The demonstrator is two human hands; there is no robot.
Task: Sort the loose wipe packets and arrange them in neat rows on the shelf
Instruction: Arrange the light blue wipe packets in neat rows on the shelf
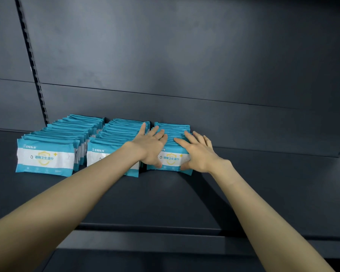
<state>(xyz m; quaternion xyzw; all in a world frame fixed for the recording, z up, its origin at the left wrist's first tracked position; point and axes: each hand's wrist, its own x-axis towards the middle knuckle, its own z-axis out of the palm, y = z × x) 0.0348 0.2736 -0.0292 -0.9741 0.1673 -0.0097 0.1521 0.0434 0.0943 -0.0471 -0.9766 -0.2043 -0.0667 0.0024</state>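
Upright post [34,73]: slotted, far L, set in rear panel [185,55].
Row 1 [45,157]: leftmost row of wipe pkts, standing on edge, fronts toward camera, runs back to rear panel.
Row 2 [116,134]: centre, just beside Row 1; front pkt partly hidden by L forearm.
L hand [151,148]: flat, fingers straight and spread over Row 3 tops, L side; index reaches Row 2's R edge. Thumb on front pkt face. Clasps nothing.
Row 3 [172,130]: rightmost, shortest, between both hands.
R hand [199,154]: flat, fingers spread on Row 3 tops, R side; thumb prob. touches front pkt's lower corner. Clasps nothing.
Shelf [263,183]: dark, flat; carries all 3 rows.
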